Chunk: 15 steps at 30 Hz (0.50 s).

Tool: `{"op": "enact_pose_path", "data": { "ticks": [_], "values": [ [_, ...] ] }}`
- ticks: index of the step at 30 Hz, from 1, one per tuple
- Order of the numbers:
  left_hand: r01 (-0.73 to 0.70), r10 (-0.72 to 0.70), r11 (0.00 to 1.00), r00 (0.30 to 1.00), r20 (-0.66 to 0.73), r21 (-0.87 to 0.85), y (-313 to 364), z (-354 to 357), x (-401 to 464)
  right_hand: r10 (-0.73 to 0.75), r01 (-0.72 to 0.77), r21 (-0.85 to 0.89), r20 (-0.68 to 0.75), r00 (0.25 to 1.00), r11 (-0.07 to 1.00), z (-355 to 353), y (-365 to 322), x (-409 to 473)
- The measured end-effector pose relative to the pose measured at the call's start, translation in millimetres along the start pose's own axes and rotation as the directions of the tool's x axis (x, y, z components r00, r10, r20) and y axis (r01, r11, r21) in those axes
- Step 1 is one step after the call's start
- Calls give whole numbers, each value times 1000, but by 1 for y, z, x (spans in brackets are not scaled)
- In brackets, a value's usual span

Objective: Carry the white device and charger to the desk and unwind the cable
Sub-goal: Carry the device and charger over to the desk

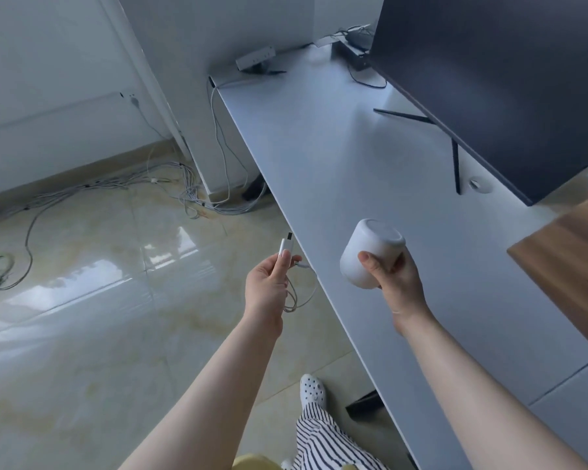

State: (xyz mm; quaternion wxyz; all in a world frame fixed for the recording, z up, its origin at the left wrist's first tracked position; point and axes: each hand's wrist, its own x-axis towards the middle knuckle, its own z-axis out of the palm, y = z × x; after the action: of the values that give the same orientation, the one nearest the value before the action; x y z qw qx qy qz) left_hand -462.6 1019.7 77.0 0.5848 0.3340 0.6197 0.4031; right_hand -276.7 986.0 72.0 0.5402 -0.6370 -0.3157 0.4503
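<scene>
While I watch through the head camera, my right hand [396,276] is clamped around the white device [370,254], a rounded cup-shaped body held tilted above the near part of the desk [336,157], its flat end turned up toward the lens. My left hand [269,283] pinches the charger [285,245] between thumb and fingers, its dark plug tip pointing up and away, just off the desk's front edge and over the floor. The cable [299,293] hangs from that hand in a loose loop below the palm; whether any of it is wound up inside the fist I cannot tell.

On the desk, a large dark monitor [496,79] stands to the right on thin black legs, with a round cable hole [479,184] just beside its near leg. A wooden board [571,262] lies at the right edge. At the far end sit a small grey box [255,59] on a stand and a black unit [352,56] with wires, well apart from both hands. The stretch of desk under the device is bare.

Left of the desk, grey floor cables [170,184] trail across the glossy tiled floor [99,300] along the wall. Near the bottom edge, a white perforated shoe [313,390] and striped trousers [323,439] show beside the desk's black leg.
</scene>
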Motion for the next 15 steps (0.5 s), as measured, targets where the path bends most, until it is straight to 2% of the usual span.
{"op": "enact_pose_path", "data": {
  "ticks": [15],
  "values": [
    [0,-3,999,999,-51,-54,56,12,92,-2,2,-14,57,998,1000,49,-31,104]
  ]
}}
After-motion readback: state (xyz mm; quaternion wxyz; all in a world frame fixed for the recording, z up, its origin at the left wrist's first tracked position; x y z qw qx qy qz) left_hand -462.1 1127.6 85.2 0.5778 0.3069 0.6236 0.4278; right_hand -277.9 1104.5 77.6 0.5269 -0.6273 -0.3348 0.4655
